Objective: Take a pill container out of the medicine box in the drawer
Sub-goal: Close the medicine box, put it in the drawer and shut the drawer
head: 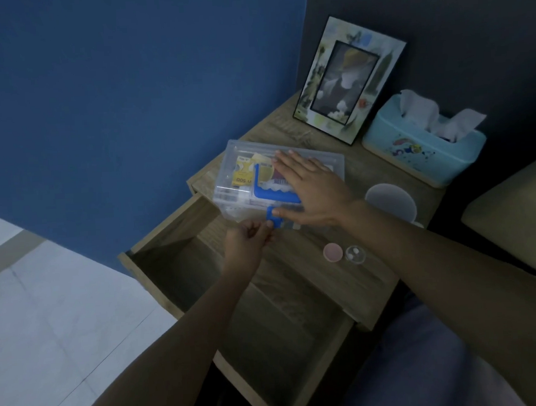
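Note:
A clear plastic medicine box (pixel 245 160) with a blue handle and a blue front latch (pixel 274 217) rests on the bedside table (pixel 368 177), over the open drawer's back edge. My right hand (pixel 310 191) lies flat on the box lid, fingers spread. My left hand (pixel 247 241) pinches the blue latch at the box's front. A small clear pill container (pixel 355 254) holding white pills stands open on the tabletop, its pink lid (pixel 333 252) beside it. The wooden drawer (pixel 235 299) is pulled out and looks bare inside.
A picture frame (pixel 347 78) leans on the dark wall at the back. A light-blue tissue box (pixel 423 149) sits at the right. A translucent cup (pixel 390 204) stands near my right wrist. A cushion edge (pixel 518 219) lies to the right.

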